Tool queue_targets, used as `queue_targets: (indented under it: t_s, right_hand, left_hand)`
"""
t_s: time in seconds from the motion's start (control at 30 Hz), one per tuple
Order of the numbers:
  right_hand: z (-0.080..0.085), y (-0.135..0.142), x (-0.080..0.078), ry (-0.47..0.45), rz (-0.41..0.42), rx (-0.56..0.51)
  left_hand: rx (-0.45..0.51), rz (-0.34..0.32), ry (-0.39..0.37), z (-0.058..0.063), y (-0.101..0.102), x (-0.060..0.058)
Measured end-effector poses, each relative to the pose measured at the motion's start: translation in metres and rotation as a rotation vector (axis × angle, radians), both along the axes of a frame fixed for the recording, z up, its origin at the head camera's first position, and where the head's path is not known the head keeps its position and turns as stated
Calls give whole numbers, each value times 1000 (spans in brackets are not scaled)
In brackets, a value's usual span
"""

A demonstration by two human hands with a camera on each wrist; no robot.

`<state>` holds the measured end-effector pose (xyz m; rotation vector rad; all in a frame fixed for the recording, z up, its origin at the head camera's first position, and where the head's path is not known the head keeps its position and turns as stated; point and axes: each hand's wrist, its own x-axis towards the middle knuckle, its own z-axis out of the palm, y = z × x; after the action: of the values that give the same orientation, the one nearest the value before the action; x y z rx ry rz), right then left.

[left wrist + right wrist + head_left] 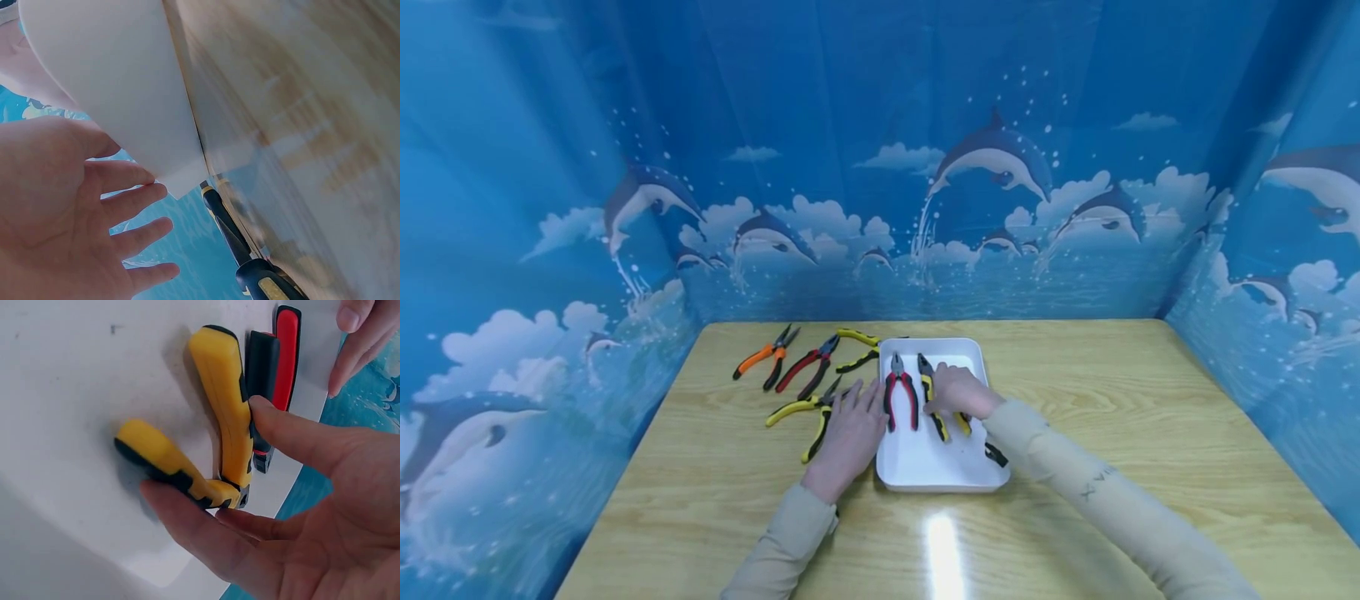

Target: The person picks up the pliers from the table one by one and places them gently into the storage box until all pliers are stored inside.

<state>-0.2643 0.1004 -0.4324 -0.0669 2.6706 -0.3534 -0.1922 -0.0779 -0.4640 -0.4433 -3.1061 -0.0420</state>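
My right hand (961,392) reaches into a white tray (925,471) and holds yellow-and-black pliers (228,419). In the right wrist view, the thumb lies against one handle and the fingers against the other, the handles spread apart. Beside them in the tray lie red-and-black pliers (913,404), jaws towards the back. At the tray's left side is my left hand (850,429). Its fingers are extended, with fingertips at the tray's wall (125,94) in the left wrist view.
Left of the tray lie orange-and-black pliers (752,360), red-and-black pliers (800,369) and yellow-and-black pliers (797,407). More yellow-handled pliers (859,337) lie behind the tray's left edge. A black object (996,454) shows inside the tray's right side, partly behind the sleeve. Dolphin-print curtains (850,125) surround the table.
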Motion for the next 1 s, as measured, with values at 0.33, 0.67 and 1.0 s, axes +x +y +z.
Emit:
queue_targets:
  t_s: [0.33,0.67,1.0]
  right_hand:
    - [-5,-7,-4,20,-41,-15]
    - [13,11,10,341,206,53]
    - [26,30,34,714,331,53]
  left_hand:
    - [20,-12,8,0,-2,1]
    - [37,-9,-1,-2,0,0]
    - [26,-18,18,2,-2,2]
